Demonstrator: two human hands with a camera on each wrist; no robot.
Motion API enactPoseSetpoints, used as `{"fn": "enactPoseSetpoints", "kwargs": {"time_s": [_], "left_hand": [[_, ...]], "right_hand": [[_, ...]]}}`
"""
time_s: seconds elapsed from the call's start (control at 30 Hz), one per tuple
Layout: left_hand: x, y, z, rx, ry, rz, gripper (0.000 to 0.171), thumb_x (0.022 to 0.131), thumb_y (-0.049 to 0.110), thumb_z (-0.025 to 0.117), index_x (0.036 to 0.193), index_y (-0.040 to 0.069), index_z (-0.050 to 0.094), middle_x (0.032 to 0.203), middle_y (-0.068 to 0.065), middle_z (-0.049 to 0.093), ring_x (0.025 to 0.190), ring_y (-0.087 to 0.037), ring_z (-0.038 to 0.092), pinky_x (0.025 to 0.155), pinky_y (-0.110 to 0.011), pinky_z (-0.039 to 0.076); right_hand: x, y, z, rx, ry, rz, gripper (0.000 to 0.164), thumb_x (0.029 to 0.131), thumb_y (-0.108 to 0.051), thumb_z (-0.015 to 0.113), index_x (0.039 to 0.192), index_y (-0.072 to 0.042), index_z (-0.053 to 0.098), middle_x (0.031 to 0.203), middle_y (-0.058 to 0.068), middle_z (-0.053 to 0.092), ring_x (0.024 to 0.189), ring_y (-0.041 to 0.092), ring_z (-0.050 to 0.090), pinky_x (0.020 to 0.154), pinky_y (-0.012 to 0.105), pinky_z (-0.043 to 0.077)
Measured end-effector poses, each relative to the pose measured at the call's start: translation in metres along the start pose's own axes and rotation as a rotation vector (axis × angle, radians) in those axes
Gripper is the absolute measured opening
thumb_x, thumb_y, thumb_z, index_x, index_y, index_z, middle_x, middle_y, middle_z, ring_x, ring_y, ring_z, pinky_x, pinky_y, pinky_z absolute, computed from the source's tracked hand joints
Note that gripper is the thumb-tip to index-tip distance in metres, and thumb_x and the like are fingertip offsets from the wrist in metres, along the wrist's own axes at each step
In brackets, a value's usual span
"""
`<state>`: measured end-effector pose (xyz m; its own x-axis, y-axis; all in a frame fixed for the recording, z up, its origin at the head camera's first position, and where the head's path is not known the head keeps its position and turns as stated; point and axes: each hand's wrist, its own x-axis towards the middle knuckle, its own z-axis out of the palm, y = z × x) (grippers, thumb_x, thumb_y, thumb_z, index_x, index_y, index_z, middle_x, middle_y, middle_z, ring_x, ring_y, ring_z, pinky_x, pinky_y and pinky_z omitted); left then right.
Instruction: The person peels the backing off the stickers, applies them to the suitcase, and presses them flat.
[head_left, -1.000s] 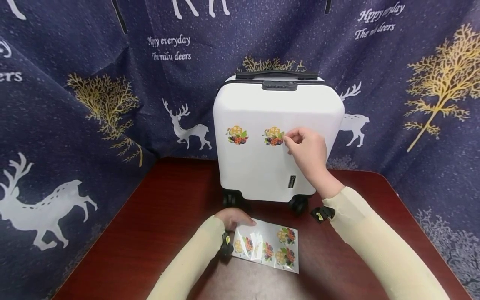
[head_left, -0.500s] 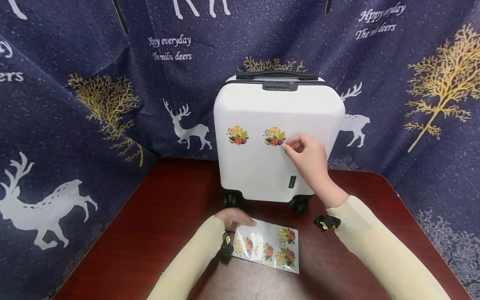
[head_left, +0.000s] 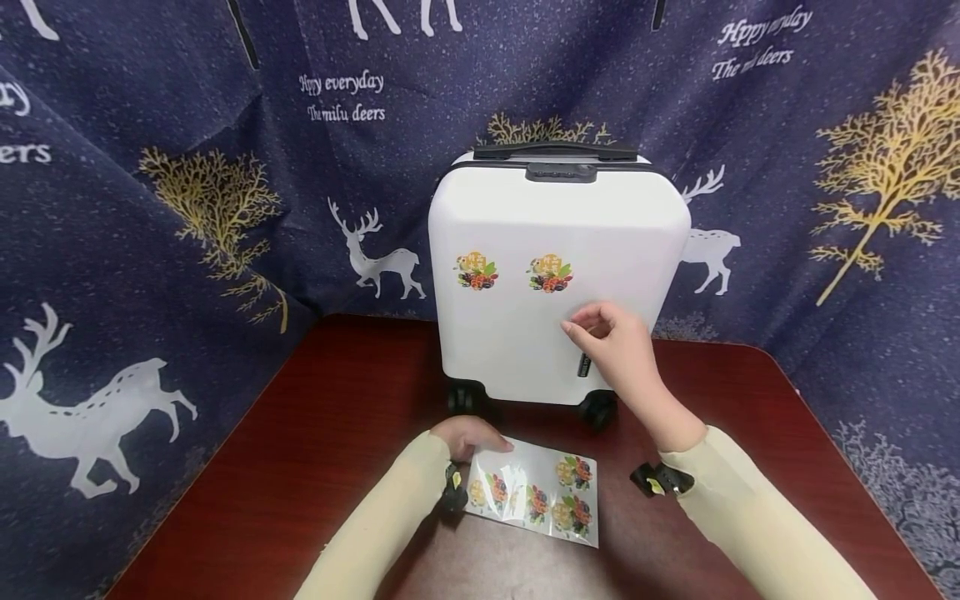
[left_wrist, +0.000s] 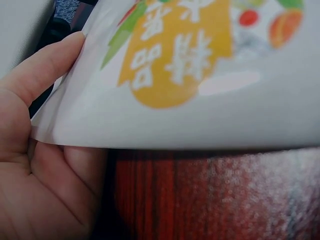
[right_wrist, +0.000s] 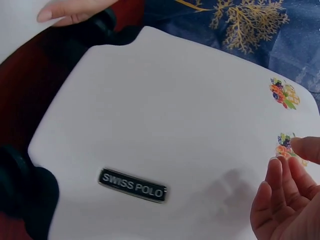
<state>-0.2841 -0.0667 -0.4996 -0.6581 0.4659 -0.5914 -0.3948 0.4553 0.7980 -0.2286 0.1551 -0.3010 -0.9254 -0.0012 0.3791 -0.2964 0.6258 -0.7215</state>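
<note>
A white suitcase (head_left: 510, 333) stands upright on its wheels, with two fruit stickers on its front: a left sticker (head_left: 477, 272) and a right sticker (head_left: 551, 273). Below the right sticker, my right hand (head_left: 618, 337) hovers before the suitcase front. Its thumb and fingers are loosely bent, with a gap and nothing between them in the right wrist view. My left hand (head_left: 467, 435) grips the left edge of a sticker sheet (head_left: 532, 458), thumb on top and fingers beneath. Several fruit stickers show on the sheet; up close, its near edge is lifted off the table.
The dark red table (head_left: 300, 433) carries everything. Behind it hangs a blue curtain (head_left: 405, 183) printed with deer and trees. A black nameplate (right_wrist: 132, 185) sits low on the suitcase front, and a black handle (head_left: 555, 151) tops it.
My right hand has moved away from the right sticker's edge and down along the suitcase front, its thumb and fingers parting. The left hand and the sticker sheet have stayed in place.
</note>
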Motion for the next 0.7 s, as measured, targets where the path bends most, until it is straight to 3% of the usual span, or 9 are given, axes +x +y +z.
{"fn": "enactPoseSetpoints", "kwargs": {"time_s": [0.37,0.7], "left_hand": [[-0.001,0.000,-0.001,-0.008,-0.008,0.000,0.029,0.098,0.012,0.062,0.117,-0.009,0.069,0.099,-0.014,0.077,0.080,-0.016,0.071,0.084,-0.034,0.063],[-0.004,0.002,0.000,-0.018,0.002,0.005,0.030,0.098,0.013,0.063,0.116,-0.009,0.070,0.096,-0.013,0.077,0.078,-0.016,0.071,0.081,-0.033,0.063]], "right_hand": [[-0.016,0.017,0.005,0.018,-0.044,0.012,0.023,0.097,-0.024,0.071,0.106,-0.003,0.071,0.097,0.018,0.075,0.080,0.017,0.067,0.062,0.023,0.049],[-0.026,0.029,0.012,-0.030,-0.043,-0.016,0.017,0.097,-0.019,0.070,0.104,-0.003,0.072,0.097,0.015,0.074,0.084,0.020,0.065,0.069,0.022,0.050]]}}
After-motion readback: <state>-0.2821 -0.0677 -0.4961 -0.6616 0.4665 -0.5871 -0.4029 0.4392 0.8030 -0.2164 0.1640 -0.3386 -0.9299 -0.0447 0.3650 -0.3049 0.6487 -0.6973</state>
